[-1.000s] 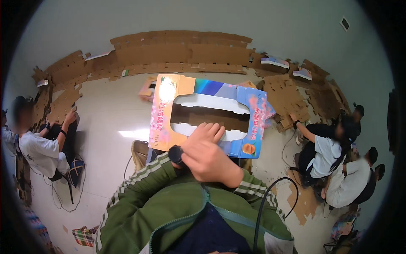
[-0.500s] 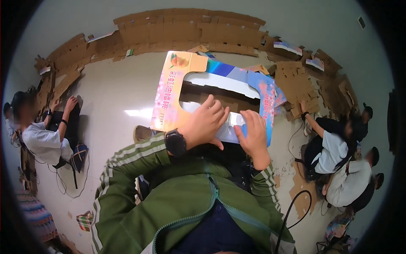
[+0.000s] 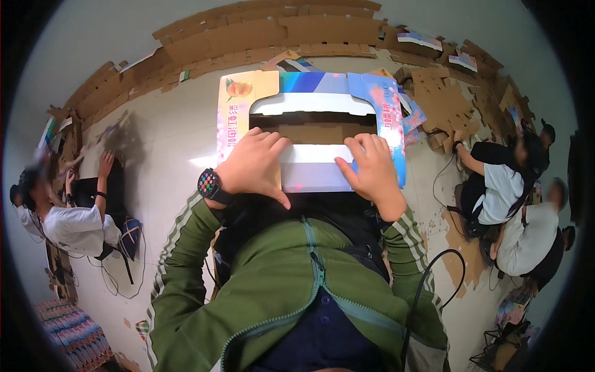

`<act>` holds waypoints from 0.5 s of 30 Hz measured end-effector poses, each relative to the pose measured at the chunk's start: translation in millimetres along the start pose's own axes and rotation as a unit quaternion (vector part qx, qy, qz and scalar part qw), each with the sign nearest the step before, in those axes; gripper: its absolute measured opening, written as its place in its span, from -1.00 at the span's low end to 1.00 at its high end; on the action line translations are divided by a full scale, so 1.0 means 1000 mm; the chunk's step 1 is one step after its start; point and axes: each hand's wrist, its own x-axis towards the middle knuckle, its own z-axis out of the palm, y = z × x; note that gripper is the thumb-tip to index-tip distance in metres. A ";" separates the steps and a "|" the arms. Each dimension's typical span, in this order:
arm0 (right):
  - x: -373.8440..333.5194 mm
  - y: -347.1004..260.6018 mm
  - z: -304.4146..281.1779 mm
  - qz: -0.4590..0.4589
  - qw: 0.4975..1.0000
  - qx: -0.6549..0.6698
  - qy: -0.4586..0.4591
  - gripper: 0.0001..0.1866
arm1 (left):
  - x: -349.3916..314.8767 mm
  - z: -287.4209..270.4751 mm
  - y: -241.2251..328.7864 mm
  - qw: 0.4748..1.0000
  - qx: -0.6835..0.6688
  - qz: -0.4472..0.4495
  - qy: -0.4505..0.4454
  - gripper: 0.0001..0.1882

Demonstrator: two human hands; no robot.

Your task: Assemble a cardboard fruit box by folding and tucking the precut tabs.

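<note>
A printed cardboard fruit box (image 3: 316, 82) lies in front of me, orange at its left end and blue-purple at its right. A wide window in its top shows the brown inside. My left hand (image 3: 257, 162) grips the near-left part of the box, its fingers at the window's near edge and the thumb reaching toward me. My right hand (image 3: 375, 170) holds the near-right part, fingertips at the window edge and thumb on the near panel. Between the hands, a white folded flap (image 3: 315, 153) runs along the window. Parts of both hands' fingertips are hard to make out.
Flattened brown cardboard (image 3: 328, 37) lines the far wall. More cardboard sheets (image 3: 443, 102) lie at the right. Seated people (image 3: 80, 223) work at the left, others (image 3: 505, 192) at the right. Printed boxes (image 3: 71, 332) are stacked at the lower left. A black cable (image 3: 462, 266) loops beside me.
The box has turned from a slant to nearly square with me. My left hand has moved left along it, away from my right hand, which stays near the right end.
</note>
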 end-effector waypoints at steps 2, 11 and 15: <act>-0.001 -0.002 0.001 -0.017 1.000 -0.006 0.010 -0.64 | 0.003 0.003 0.005 0.999 0.012 -0.043 -0.025 0.07; -0.029 -0.031 -0.008 -0.059 0.995 -0.074 0.025 -0.59 | -0.016 0.012 0.069 0.978 0.200 -0.029 -0.049 -0.13; -0.040 -0.042 -0.028 -0.039 0.994 -0.091 -0.057 -0.56 | -0.022 0.009 0.082 0.977 0.168 -0.078 -0.102 -0.27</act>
